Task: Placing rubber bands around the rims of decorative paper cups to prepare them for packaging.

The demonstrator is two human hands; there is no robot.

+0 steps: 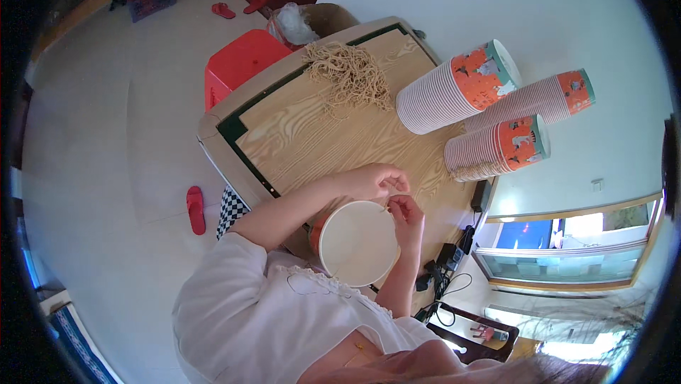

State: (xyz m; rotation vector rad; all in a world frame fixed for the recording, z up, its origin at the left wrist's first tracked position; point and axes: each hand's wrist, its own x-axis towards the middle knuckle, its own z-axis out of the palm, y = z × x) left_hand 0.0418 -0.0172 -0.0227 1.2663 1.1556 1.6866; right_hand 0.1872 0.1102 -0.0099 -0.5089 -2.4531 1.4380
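A white-lined paper bucket [357,243] with an orange outside stands against my body, its open mouth facing up. At its far right rim, my right hand [407,219] is closed in a pinch. A short tan bit of cord [386,208] shows at those fingertips. My left hand [377,180] reaches across just beyond the rim with its fingers curled and closed; what they hold, if anything, is too small to make out. A loose heap of tan cords [349,75] lies on the far part of the wooden table [298,139].
Stacks of nested paper buckets, one large stack [436,100] among them, stand at the right by the wall. Black adapters [449,256] and cables lie at the right edge. Beyond the table's left edge are a red stool [245,61] and a red slipper [196,210].
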